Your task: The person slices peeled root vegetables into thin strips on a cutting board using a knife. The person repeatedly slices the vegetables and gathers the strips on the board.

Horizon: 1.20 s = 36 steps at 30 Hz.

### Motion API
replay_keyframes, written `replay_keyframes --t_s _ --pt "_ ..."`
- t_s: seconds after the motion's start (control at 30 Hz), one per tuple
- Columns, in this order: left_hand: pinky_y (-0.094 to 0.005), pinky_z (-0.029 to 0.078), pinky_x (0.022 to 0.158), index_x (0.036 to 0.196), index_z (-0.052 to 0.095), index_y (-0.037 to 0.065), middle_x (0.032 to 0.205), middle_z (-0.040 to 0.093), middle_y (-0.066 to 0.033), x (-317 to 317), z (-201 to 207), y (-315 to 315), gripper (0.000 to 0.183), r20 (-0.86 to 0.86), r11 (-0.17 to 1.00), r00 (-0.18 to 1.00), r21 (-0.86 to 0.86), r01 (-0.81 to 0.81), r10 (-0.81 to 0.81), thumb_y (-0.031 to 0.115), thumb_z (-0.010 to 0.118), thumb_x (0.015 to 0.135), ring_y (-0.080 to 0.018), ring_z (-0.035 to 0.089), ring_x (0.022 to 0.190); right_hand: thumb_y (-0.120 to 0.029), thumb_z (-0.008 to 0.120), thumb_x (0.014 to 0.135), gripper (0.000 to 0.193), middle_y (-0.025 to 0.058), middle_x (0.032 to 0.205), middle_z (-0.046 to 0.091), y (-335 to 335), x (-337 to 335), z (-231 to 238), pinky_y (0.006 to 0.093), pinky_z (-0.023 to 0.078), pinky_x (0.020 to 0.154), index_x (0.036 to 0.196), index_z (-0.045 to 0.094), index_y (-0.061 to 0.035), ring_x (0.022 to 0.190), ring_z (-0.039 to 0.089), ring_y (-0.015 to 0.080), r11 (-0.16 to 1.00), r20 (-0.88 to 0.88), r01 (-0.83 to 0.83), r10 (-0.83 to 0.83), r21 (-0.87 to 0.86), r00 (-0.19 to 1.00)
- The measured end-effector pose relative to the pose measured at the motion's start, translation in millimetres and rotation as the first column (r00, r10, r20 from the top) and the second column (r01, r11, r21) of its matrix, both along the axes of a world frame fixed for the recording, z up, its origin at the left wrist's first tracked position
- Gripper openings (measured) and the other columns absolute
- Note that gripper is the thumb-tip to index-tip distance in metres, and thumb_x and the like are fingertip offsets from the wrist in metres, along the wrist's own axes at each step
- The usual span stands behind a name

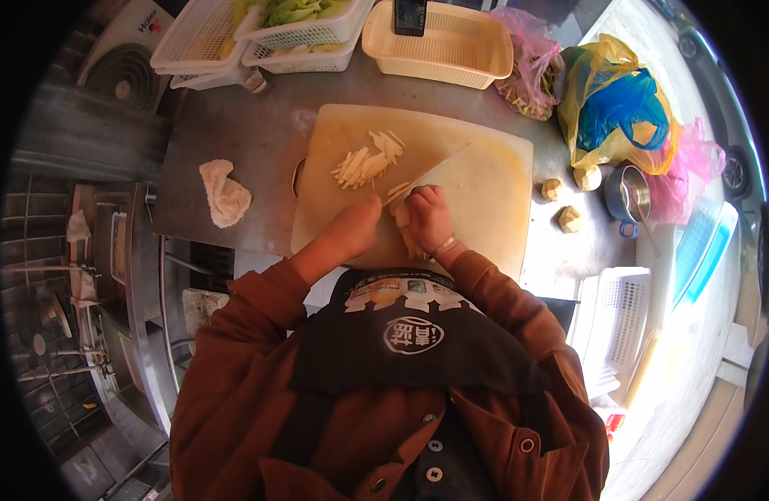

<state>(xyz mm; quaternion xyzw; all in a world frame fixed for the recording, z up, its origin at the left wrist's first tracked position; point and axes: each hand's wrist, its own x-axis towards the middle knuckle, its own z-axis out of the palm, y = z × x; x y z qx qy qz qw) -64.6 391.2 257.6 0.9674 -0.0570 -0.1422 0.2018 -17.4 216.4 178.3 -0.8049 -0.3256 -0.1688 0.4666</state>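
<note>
My left hand (358, 225) is closed around the handle end of a knife (438, 163), whose thin blade slants up to the right over the cutting board (493, 179). Close beside the blade, my right hand (430, 215) has its fingers curled down on a pale vegetable piece (411, 242), partly hidden beneath them. A few pale slices (398, 191) lie against the blade near my fingers. Farther up the board rests a loose pile of cut pale strips (368, 163).
White baskets (305, 33) with leafy greens and a cream basket (438, 50) line the far edge. At right sit several round pale vegetables (571, 219), a metal cup (630, 196) and plastic bags (622, 108). A white cloth (224, 194) lies left of the board.
</note>
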Motion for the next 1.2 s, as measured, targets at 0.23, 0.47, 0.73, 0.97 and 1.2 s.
replay_keyframes --t_s 0.23,0.47,0.73,0.97,1.2 --pt "-0.0542 0.046 0.068 0.096 0.045 -0.002 0.077 0.061 -0.0274 0 25 -5 0.02 -0.01 0.997 0.997 0.03 0.072 -0.071 -0.002 0.051 0.077 -0.0479 0.059 0.078 0.002 0.058 0.074 0.01 0.0133 0.089 0.058 4 -3 -5 0.0424 0.047 0.074 0.082 0.06 -0.0037 0.084 0.053 0.0362 1.0 -0.085 -0.005 0.003 -0.023 0.996" --pt "-0.0543 0.046 0.068 0.096 0.045 -0.003 0.078 0.06 -0.0276 1 24 -7 0.02 -0.04 0.997 0.997 0.038 0.071 -0.069 -0.002 0.051 0.078 -0.0472 0.059 0.079 -0.003 0.061 0.071 0.016 0.0118 0.095 0.059 3 -3 -5 0.0424 0.048 0.077 0.086 0.064 -0.0052 0.09 0.053 0.035 1.0 -0.043 -0.011 0.012 0.02 0.999" --pt "-0.053 0.046 0.071 0.095 0.046 -0.003 0.082 0.061 -0.0273 3 28 -9 0.017 -0.066 0.998 0.997 0.024 0.05 -0.048 0.0 0.052 0.078 -0.0457 0.06 0.084 0.0 0.059 0.077 0.004 0.0147 0.09 0.058 5 -1 -23 0.0436 0.048 0.072 0.08 0.059 -0.0027 0.084 0.054 0.0376 0.997 -0.111 0.047 -0.04 0.054 0.993" --pt "-0.0522 0.047 0.07 0.094 0.046 -0.002 0.08 0.061 -0.0282 4 10 -2 0.015 -0.047 0.999 0.998 -0.01 0.04 -0.041 0.004 0.055 0.083 -0.0461 0.06 0.082 0.0 0.059 0.077 0.006 0.0156 0.092 0.058 3 -1 -21 0.0438 0.047 0.072 0.082 0.059 -0.0022 0.085 0.054 0.0379 0.999 -0.127 0.025 -0.022 0.022 0.992" --pt "-0.0545 0.046 0.064 0.093 0.046 0.0 0.072 0.061 -0.0245 -15 2 -4 0.023 0.042 0.996 0.999 0.09 -0.012 0.009 0.021 0.054 0.094 -0.0468 0.06 0.071 -0.004 0.062 0.066 0.013 0.0124 0.086 0.055 -4 -10 -5 0.0416 0.046 0.074 0.078 0.059 -0.0065 0.085 0.052 0.0356 0.999 -0.033 -0.005 0.006 0.039 0.999"
